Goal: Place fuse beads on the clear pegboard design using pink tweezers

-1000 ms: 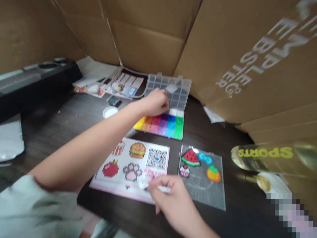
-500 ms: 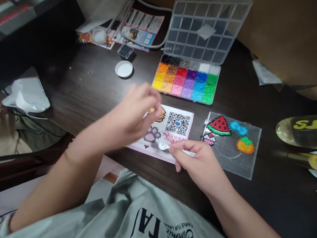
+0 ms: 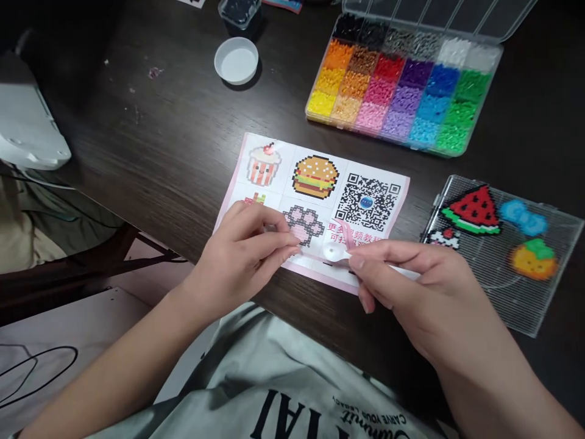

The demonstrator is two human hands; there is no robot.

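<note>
A pattern card (image 3: pixel 315 177) with a cupcake, a burger, a paw and a QR code lies at the near edge of the dark table (image 3: pixel 173 140). My left hand (image 3: pixel 244 253) rests on the card's lower left corner, fingertips pinched together; what they hold is too small to see. My right hand (image 3: pixel 411 286) grips a small white plastic tool (image 3: pixel 336 251) whose round end sits over the card. A tray of sorted coloured beads (image 3: pixel 402 91) stands beyond the card. To the right lies a clear pegboard (image 3: pixel 503 250) with a watermelon, a blue bow and an orange.
A white round lid (image 3: pixel 236 60) and a small dark container (image 3: pixel 239 12) sit at the back left. A white object (image 3: pixel 27 128) lies at the table's left edge. The bead tray's clear lid (image 3: pixel 439 12) is open at the top. A black cable (image 3: pixel 36 372) runs below left.
My left hand has come back from the bead tray to the card and pinched shut near the right hand. The view has tilted down and closer to the table.
</note>
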